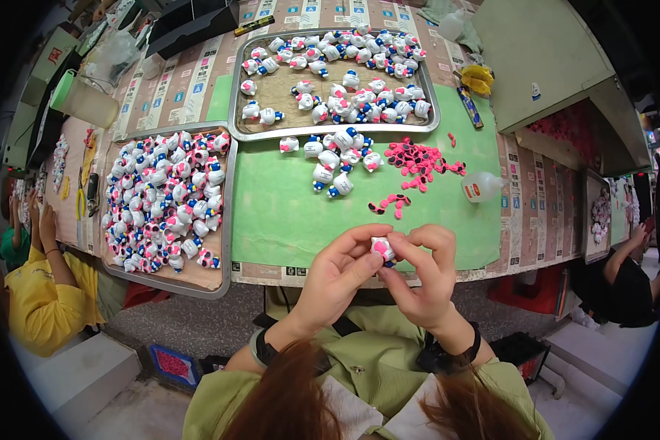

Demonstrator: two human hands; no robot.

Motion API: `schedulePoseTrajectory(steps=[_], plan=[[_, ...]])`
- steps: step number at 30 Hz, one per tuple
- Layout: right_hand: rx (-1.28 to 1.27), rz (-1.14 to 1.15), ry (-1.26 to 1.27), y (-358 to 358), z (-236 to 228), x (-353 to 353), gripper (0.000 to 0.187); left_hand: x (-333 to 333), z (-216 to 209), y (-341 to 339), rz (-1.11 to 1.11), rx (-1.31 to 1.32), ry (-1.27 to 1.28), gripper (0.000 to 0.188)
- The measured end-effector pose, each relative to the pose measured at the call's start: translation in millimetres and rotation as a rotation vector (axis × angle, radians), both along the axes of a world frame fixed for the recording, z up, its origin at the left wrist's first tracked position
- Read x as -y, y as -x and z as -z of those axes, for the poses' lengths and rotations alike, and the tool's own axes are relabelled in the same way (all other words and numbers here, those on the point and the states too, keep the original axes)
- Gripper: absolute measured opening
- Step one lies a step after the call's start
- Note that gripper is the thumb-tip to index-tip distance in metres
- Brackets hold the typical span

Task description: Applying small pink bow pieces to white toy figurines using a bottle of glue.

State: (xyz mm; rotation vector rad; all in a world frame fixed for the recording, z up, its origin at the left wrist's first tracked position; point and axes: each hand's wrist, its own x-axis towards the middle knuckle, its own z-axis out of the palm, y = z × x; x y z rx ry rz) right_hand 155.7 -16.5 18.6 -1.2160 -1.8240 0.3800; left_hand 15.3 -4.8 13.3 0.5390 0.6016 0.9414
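A small white figurine (pixel 380 247) with a pink patch and a bit of blue is held up between my two hands, just over the table's front edge. My left hand (pixel 339 273) pinches it from one side with thumb and fingers. From the other side my right hand (pixel 427 277) grips it with bent fingers and thumb. My fingers cover part of it. Beyond my hands, on the green mat (pixel 279 220), lie small pink-and-black pieces (pixel 422 163) shaped like sunglasses. Left of these is a loose pile of white-and-blue figurines (pixel 337 158).
A metal tray (pixel 231 213) full of figurines stands at left; another tray (pixel 330 134) holds more at the back. A small squeeze bottle (pixel 482 187) lies at the mat's right. Pliers (pixel 81 199) rest far left. Other people, one in a yellow shirt (pixel 48 301), sit at both sides.
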Motion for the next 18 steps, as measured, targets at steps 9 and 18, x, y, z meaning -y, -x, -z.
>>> schedulePoseTrajectory(steps=[9,18], plan=[[0.107,-0.005,-0.057,3,-2,3,0.039,5,16,-2,0.007,0.202,0.129,0.026],[-0.068,0.159,0.109,-30,-1,6,0.035,-52,-2,108,-0.826,-1.197,-0.497,0.019]])
